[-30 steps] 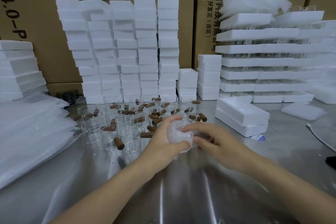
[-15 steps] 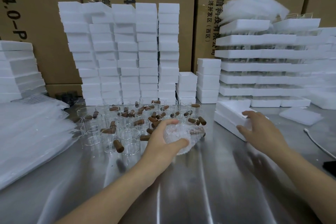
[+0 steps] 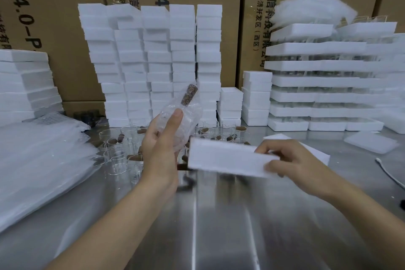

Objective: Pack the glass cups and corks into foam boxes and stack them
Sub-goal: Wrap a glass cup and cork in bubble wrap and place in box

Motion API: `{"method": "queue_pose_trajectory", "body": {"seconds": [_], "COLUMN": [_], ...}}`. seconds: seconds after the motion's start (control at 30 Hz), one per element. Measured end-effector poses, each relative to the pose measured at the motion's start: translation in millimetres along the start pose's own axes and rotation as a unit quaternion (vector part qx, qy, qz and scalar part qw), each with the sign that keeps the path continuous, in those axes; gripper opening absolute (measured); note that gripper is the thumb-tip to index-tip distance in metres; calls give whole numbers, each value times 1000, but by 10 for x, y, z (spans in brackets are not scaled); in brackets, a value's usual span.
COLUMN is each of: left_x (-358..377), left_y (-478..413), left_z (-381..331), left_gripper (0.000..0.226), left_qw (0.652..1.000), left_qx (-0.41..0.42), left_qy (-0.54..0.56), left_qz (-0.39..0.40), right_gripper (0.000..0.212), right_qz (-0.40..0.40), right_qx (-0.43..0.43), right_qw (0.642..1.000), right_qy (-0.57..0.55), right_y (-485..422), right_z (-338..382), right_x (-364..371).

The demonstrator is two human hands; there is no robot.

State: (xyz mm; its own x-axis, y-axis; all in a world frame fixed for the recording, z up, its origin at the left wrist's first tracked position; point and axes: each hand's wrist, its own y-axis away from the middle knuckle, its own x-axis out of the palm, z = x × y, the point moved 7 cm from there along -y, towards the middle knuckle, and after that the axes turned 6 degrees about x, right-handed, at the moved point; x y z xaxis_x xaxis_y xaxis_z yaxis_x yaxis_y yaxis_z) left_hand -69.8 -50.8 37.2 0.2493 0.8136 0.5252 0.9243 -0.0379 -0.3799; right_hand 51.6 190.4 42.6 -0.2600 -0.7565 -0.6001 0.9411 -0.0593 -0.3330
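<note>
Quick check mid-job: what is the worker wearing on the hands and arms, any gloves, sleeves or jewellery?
Nothing visible: left hand and right hand are ungloved; left forearm and right forearm are bare, no sleeves in view; no watch, ring or wristband shows.

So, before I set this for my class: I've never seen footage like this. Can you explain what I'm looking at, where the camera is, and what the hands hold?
There is no machine here: a person works with bare hands, and the camera sits on their head, looking forward and down. The left hand grips a bubble-wrap bundle with a brown cork showing at its top. The right hand pinches a white foam box. On the metal table stand clear glass cups among loose corks, with bubble-wrap sheets at the left. Foam boxes are stacked behind.
</note>
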Motion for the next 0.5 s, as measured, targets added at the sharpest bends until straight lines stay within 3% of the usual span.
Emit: {"method": "queue_pose_trajectory", "body": {"seconds": [0.13,0.27,0.5], "left_x": [-21,56,213], "left_y": [8,79,265], "left_z": [73,194,487], "left_gripper": [70,68,64], "left_qw": [999,989,909], "left_qx": [-7,-14,43], "left_qy": [-41,-130,-343], "left_qz": [4,75,232], "right_gripper": [7,9,16], "right_qz": [199,174,177], "right_qx": [62,67,61], "right_qw": [974,955,961], "right_qy": [84,229,204], "right_y": [80,56,43], "right_z": [-98,-286,-342], "right_x": [380,362,342]}}
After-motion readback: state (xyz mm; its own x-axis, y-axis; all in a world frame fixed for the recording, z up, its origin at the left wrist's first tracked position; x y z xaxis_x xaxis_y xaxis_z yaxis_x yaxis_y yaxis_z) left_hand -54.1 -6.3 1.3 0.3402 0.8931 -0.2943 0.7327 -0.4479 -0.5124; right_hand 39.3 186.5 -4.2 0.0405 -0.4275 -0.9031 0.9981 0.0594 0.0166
